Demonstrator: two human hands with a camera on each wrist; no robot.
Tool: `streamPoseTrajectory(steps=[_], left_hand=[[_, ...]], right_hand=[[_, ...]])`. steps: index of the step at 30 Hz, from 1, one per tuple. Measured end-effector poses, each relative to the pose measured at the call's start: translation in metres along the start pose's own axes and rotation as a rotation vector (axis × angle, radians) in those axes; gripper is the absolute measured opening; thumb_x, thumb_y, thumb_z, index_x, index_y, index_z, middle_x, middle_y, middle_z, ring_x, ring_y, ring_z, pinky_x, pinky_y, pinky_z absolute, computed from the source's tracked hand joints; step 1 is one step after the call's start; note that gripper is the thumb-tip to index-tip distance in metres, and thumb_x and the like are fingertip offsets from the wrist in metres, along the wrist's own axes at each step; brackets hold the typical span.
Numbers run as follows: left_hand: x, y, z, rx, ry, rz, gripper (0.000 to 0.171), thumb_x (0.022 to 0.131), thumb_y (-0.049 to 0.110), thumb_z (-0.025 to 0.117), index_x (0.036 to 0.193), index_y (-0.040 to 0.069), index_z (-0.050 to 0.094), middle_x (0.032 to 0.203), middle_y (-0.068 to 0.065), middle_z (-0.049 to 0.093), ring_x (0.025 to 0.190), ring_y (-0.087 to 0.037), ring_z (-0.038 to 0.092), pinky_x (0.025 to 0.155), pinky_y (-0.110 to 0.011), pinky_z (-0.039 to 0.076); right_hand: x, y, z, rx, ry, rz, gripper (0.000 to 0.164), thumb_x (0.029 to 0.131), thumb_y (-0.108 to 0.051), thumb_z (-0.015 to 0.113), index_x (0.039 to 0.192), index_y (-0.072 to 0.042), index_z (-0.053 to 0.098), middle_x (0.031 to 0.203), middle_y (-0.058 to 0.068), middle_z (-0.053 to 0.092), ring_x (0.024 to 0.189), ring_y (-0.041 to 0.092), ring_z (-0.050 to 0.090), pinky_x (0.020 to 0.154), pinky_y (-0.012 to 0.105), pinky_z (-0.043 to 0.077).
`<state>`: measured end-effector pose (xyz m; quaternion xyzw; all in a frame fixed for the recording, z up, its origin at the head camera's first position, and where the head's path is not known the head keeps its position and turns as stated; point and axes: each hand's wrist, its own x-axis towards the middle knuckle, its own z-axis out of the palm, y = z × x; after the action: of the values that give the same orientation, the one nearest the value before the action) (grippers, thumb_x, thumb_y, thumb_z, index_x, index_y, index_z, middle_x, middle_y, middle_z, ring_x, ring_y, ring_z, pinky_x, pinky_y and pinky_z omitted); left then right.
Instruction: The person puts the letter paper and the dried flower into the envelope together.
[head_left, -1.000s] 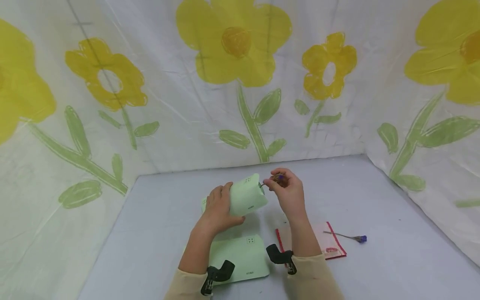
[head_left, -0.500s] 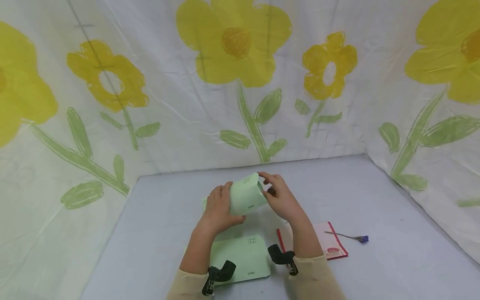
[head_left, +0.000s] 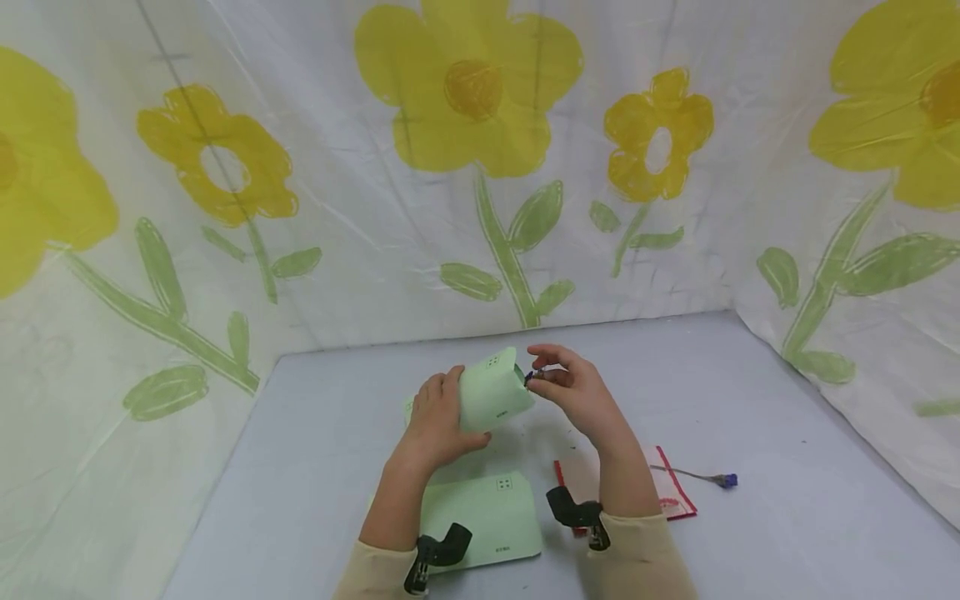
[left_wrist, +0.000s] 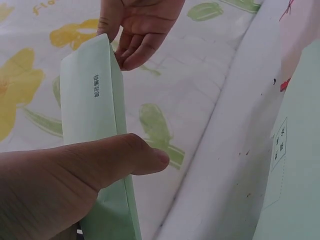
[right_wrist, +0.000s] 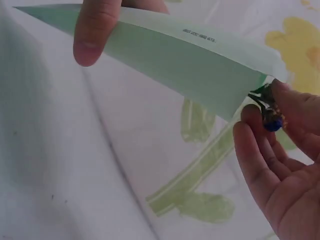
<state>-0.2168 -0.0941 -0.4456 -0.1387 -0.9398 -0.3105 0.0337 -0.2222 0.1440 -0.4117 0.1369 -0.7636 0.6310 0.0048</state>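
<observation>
Left hand (head_left: pixel 435 421) grips a pale green paper envelope (head_left: pixel 491 390) held up over the grey tabletop (head_left: pixel 750 400), thumb on the near face, other fingers wrapped behind and mostly hidden in the head view. In the left wrist view only the thumb (left_wrist: pixel 107 160) shows, pressed flat on the envelope (left_wrist: pixel 95 125); the rest of the hand is cut off by the frame edge. The envelope's open end faces right.

Right hand (head_left: pixel 573 392) sits right at that open end, pinching a small dried flower sprig with a dark blue head (right_wrist: pixel 270 117) between thumb and fingertips. Narrow pinch, other fingers loosely curled. The right wrist view shows the blue head and a bit of dark green stem just touching the envelope's corner (right_wrist: pixel 240 95). Can't tell whether any of the stem is already inside; the edge of the paper hides that. In the head view the sprig (head_left: pixel 534 376) is only a dark speck at the fingertips, details unreadable.

On the table below the hands: a second pale green envelope (head_left: pixel 487 517) lying flat, lower left corner covered by the left forearm. Right of it, a pink card with red trim (head_left: pixel 671 500), mostly hidden under the right forearm. Beside the card, another thin dried stem with a blue flower tip (head_left: pixel 712 478), apart from both hands.

Small printed text on both envelopes is too small to read. Backdrop is a white sheet printed with yellow flowers (head_left: pixel 468 92).
</observation>
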Motion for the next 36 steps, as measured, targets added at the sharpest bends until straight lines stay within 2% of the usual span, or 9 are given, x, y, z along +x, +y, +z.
streamPoseTrajectory(steps=[6, 11, 16, 19, 21, 26, 30, 33, 36], left_hand=[[0.001, -0.001, 0.001, 0.009, 0.008, 0.024, 0.106, 0.072, 0.033, 0.090, 0.153, 0.004, 0.028, 0.141, -0.023, 0.038, 0.131, -0.040, 0.035, 0.109, -0.056, 0.030], [0.001, 0.001, 0.002, 0.023, 0.016, 0.068, 0.107, 0.071, 0.035, 0.091, 0.153, 0.005, 0.029, 0.141, -0.023, 0.040, 0.129, -0.040, 0.039, 0.104, -0.056, 0.036], [0.001, 0.003, 0.003, 0.024, 0.017, 0.090, 0.107, 0.072, 0.036, 0.090, 0.153, 0.005, 0.029, 0.142, -0.023, 0.039, 0.129, -0.040, 0.038, 0.102, -0.056, 0.037], [0.001, 0.003, 0.003, 0.037, 0.010, 0.081, 0.107, 0.072, 0.038, 0.090, 0.153, 0.006, 0.028, 0.142, -0.022, 0.039, 0.129, -0.039, 0.038, 0.102, -0.055, 0.038], [0.001, 0.003, 0.003, 0.040, 0.014, 0.082, 0.108, 0.071, 0.038, 0.090, 0.153, 0.005, 0.028, 0.141, -0.023, 0.039, 0.129, -0.040, 0.039, 0.102, -0.055, 0.038], [0.000, 0.003, 0.003, 0.036, 0.023, 0.081, 0.108, 0.071, 0.037, 0.090, 0.153, 0.004, 0.028, 0.140, -0.023, 0.040, 0.128, -0.040, 0.040, 0.103, -0.056, 0.037], [-0.001, 0.002, 0.002, 0.038, 0.015, 0.053, 0.107, 0.072, 0.037, 0.090, 0.153, 0.004, 0.028, 0.140, -0.023, 0.041, 0.128, -0.039, 0.039, 0.105, -0.056, 0.034], [-0.001, 0.001, 0.000, 0.044, 0.009, 0.013, 0.107, 0.071, 0.036, 0.091, 0.153, 0.003, 0.029, 0.140, -0.024, 0.040, 0.131, -0.041, 0.036, 0.108, -0.061, 0.028], [-0.002, 0.000, -0.004, 0.047, 0.008, -0.027, 0.108, 0.070, 0.034, 0.092, 0.153, 0.003, 0.028, 0.143, -0.026, 0.036, 0.136, -0.044, 0.030, 0.110, -0.067, 0.019]], right_hand=[[0.001, 0.000, 0.005, -0.121, 0.104, -0.026, 0.030, 0.089, -0.004, 0.076, 0.118, -0.007, 0.069, 0.103, 0.009, 0.066, 0.091, 0.024, 0.067, 0.082, 0.036, 0.055], [0.001, -0.001, 0.012, -0.296, 0.174, -0.069, 0.017, 0.086, -0.008, 0.079, 0.103, -0.012, 0.076, 0.093, -0.001, 0.070, 0.079, 0.020, 0.059, 0.066, 0.033, 0.050], [0.000, -0.001, 0.013, -0.392, 0.165, -0.171, 0.013, 0.086, -0.002, 0.077, 0.094, -0.012, 0.079, 0.096, -0.003, 0.071, 0.072, 0.017, 0.053, 0.058, 0.030, 0.045], [-0.001, -0.001, 0.012, -0.411, 0.133, -0.239, 0.013, 0.087, 0.001, 0.075, 0.095, -0.008, 0.079, 0.098, -0.001, 0.069, 0.073, 0.016, 0.053, 0.061, 0.030, 0.046], [-0.002, -0.003, 0.012, -0.407, 0.112, -0.254, 0.013, 0.088, 0.002, 0.074, 0.095, -0.006, 0.079, 0.098, 0.000, 0.068, 0.076, 0.016, 0.055, 0.064, 0.031, 0.048], [-0.004, -0.006, 0.012, -0.388, 0.093, -0.211, 0.015, 0.090, 0.000, 0.071, 0.101, -0.006, 0.079, 0.102, 0.002, 0.073, 0.081, 0.018, 0.063, 0.067, 0.032, 0.053], [-0.005, -0.006, 0.010, -0.400, 0.103, -0.142, 0.015, 0.094, -0.010, 0.071, 0.107, -0.013, 0.078, 0.105, 0.000, 0.073, 0.080, 0.022, 0.065, 0.064, 0.033, 0.052], [-0.006, -0.006, 0.004, -0.429, 0.123, -0.068, 0.017, 0.096, -0.022, 0.070, 0.111, -0.018, 0.077, 0.106, -0.004, 0.072, 0.080, 0.021, 0.063, 0.063, 0.034, 0.050], [-0.007, -0.004, -0.004, -0.480, 0.082, 0.034, 0.022, 0.097, -0.029, 0.069, 0.116, -0.020, 0.075, 0.109, -0.005, 0.070, 0.084, 0.018, 0.061, 0.066, 0.036, 0.050]])
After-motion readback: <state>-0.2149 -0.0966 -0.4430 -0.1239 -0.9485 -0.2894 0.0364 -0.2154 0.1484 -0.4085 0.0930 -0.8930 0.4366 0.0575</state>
